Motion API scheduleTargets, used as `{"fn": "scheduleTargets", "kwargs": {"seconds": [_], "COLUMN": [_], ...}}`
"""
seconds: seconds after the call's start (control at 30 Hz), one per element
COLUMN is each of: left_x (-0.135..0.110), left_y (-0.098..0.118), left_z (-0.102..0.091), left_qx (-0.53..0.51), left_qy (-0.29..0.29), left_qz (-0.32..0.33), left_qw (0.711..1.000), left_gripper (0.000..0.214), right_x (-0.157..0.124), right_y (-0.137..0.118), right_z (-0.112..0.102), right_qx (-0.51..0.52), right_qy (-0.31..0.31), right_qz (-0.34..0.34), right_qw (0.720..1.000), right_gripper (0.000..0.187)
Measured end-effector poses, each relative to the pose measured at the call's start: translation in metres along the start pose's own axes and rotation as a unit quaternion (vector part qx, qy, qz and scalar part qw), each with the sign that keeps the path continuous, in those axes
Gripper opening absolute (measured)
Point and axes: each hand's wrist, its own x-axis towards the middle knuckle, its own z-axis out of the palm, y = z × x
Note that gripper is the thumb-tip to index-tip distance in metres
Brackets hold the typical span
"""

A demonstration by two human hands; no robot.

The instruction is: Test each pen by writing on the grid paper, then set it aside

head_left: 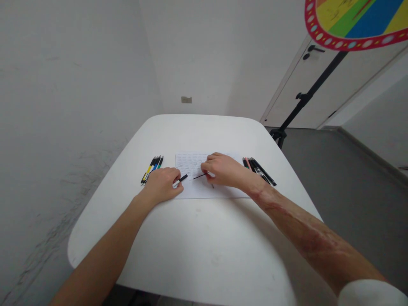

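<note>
My left hand point(163, 184) rests on the white table point(197, 238), fingers closed round a white pen barrel with a black end point(180, 180). My right hand point(223, 169) lies on a sheet of paper point(204, 190) covered with handwriting and pinches a thin dark refill point(200, 175) that points toward the barrel. The two tips are a short gap apart. A small dark piece point(212, 185) lies on the paper below my right hand.
A bunch of pens with yellow, blue and green parts point(152, 168) lies left of the paper. Several dark pens point(259, 171) lie to its right. A black stand point(302, 100) carrying a colourful wheel point(353, 23) rises beyond the table's right side, by a door.
</note>
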Motion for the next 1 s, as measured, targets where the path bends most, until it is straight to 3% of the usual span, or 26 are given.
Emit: {"fn": "scheduleTargets", "kwargs": {"seconds": [0.17, 0.3, 0.43, 0.67, 1.0], "left_x": [-0.001, -0.001, 0.001, 0.001, 0.001], "left_y": [0.003, 0.004, 0.004, 0.009, 0.01], "left_z": [0.003, 0.007, 0.009, 0.013, 0.014], "left_qx": [0.008, 0.002, -0.009, -0.014, -0.022], "left_qy": [0.049, 0.102, 0.149, 0.158, 0.158], "left_qz": [0.05, 0.125, 0.184, 0.206, 0.217], "left_qw": [0.997, 0.987, 0.972, 0.966, 0.963], "left_gripper": [0.006, 0.004, 0.012, 0.014, 0.013], "right_x": [-0.042, -0.072, -0.089, -0.093, -0.091], "right_y": [-0.011, -0.013, -0.009, -0.008, -0.013], "right_z": [-0.001, 0.021, 0.042, 0.047, 0.044], "right_qx": [0.078, 0.148, 0.155, 0.147, 0.136], "right_qy": [0.144, 0.226, 0.279, 0.305, 0.29], "right_qz": [0.033, 0.077, 0.119, 0.143, 0.116], "right_qw": [0.986, 0.96, 0.94, 0.93, 0.94], "right_gripper": [0.013, 0.014, 0.016, 0.015, 0.015]}}
